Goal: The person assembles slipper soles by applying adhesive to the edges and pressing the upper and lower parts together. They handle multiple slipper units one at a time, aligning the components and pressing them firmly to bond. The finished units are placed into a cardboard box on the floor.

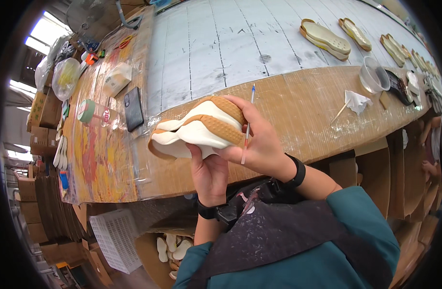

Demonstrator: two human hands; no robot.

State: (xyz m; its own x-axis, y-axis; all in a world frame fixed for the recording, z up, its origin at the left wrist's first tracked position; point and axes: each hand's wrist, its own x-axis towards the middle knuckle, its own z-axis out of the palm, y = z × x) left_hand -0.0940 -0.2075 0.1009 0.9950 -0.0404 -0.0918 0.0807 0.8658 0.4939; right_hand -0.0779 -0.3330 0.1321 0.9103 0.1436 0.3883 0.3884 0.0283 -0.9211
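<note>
A pair of white shoe soles with tan, dimpled outer layers [196, 133] is held together above the near edge of the table. My left hand [211, 177] supports them from below, its thumb pressed against the white side and its other fingers partly hidden. Around their right end my right hand [263, 139] is closed. A thin clear pen with a blue tip [253, 100] is also in my right hand, pointing up and away across the fingers.
Cardboard [298, 103] covers the near table, beside a pale conveyor belt [206, 45] carrying more soles [325, 38]. A phone [133, 109], a green-lidded jar [97, 111], a clear cup [373, 75] and a brush on white paper [357, 102] lie around. Below stands a box of soles [149, 257].
</note>
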